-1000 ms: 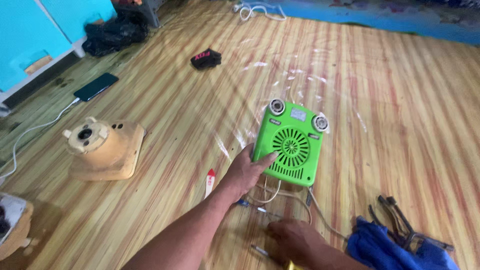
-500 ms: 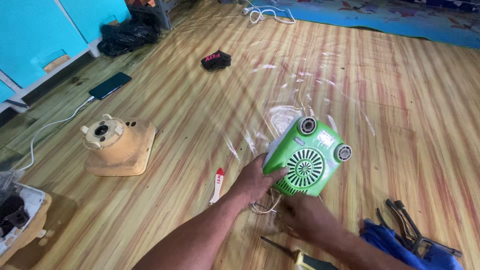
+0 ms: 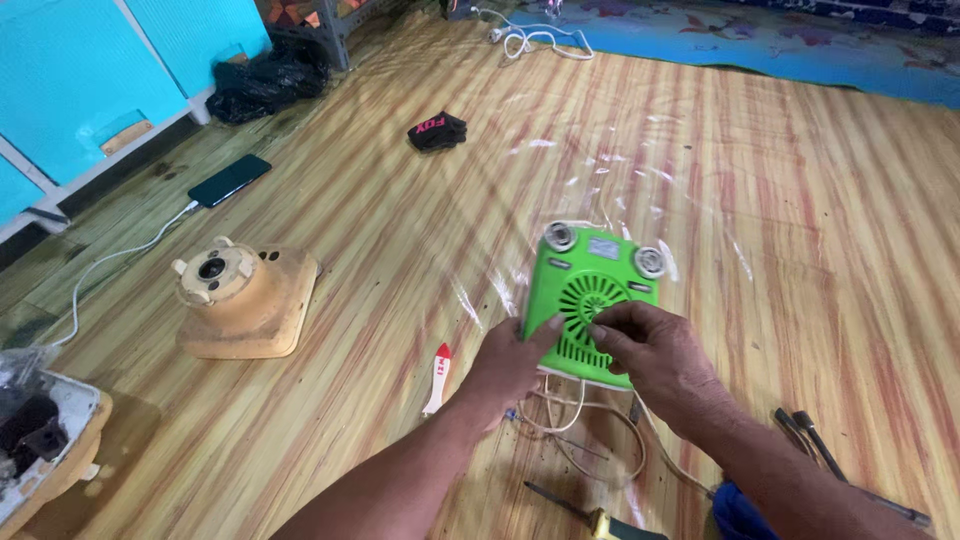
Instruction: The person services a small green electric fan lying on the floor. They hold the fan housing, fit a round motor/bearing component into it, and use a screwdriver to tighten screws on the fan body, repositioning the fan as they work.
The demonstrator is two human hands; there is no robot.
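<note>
Both hands [image 3: 585,355] on green casing [image 3: 592,292]
</note>
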